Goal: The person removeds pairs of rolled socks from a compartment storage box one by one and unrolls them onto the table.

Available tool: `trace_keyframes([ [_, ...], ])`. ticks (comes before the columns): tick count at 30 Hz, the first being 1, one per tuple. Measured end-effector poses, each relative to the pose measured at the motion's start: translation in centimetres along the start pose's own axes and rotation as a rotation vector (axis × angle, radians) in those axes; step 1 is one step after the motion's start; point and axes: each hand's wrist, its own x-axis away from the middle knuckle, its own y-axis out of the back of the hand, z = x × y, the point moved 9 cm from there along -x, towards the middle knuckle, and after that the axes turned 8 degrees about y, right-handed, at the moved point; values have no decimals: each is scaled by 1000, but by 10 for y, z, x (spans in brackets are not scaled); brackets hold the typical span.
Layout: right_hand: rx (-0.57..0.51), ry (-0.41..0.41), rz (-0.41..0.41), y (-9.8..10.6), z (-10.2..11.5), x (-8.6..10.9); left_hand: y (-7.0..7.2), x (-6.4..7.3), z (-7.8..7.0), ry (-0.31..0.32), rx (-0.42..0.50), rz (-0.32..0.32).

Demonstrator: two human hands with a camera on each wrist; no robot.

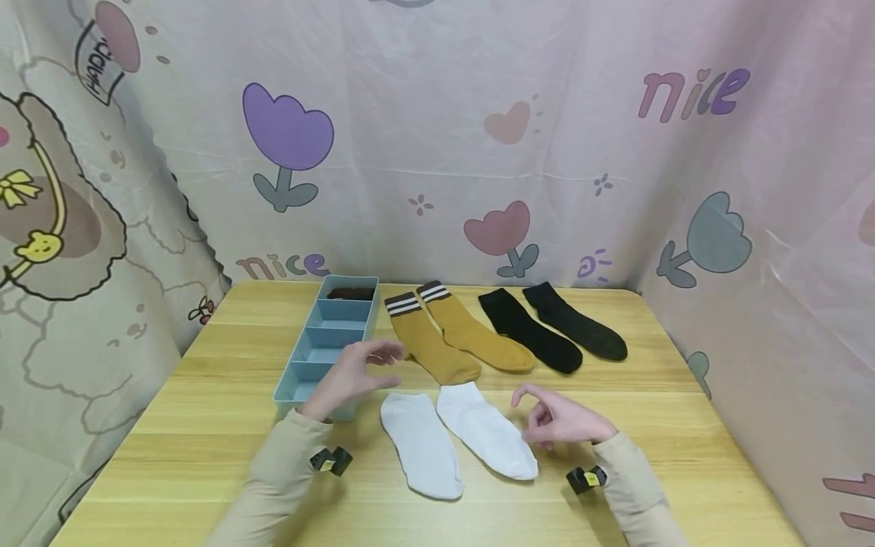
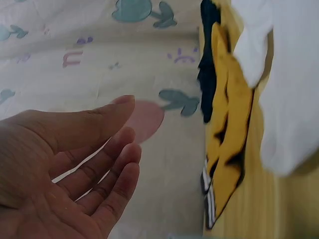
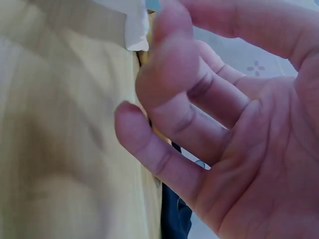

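Two white socks lie side by side near the front of the table, the left sock point(image 1: 422, 447) and the right sock point(image 1: 487, 431). My left hand point(image 1: 355, 374) hovers by the blue organizer box point(image 1: 372, 323), fingers bent loosely and holding nothing; in the left wrist view the hand point(image 2: 84, 164) has a gap between thumb and fingers. To the right of the white socks is my right hand point(image 1: 563, 418), its fingers loosely curled with nothing in them. In the right wrist view this hand point(image 3: 214, 114) is close to the camera, a white sock edge point(image 3: 135, 30) beyond it.
Behind the white socks lie two mustard socks point(image 1: 437, 346) with striped cuffs and two black socks point(image 1: 536, 334). The box has several compartments in a row; the farthest holds a dark brown item point(image 1: 351, 293). A patterned curtain point(image 1: 424, 152) encloses the wooden table point(image 1: 205, 425).
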Motion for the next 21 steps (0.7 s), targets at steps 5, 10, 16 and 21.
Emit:
trace_keyframes([
  [5, 109, 95, -23, 7, 10, -10, 23, 5, 13, 28, -12, -52],
  [10, 172, 187, -26, 13, 26, -32, 38, 8, 27, 60, 7, -46],
  [16, 181, 232, 13, 21, 51, -62, 67, 16, 46, 138, 58, -81],
  [21, 154, 216, 51, 27, 62, -83, 91, 30, 71, 220, 94, -170],
])
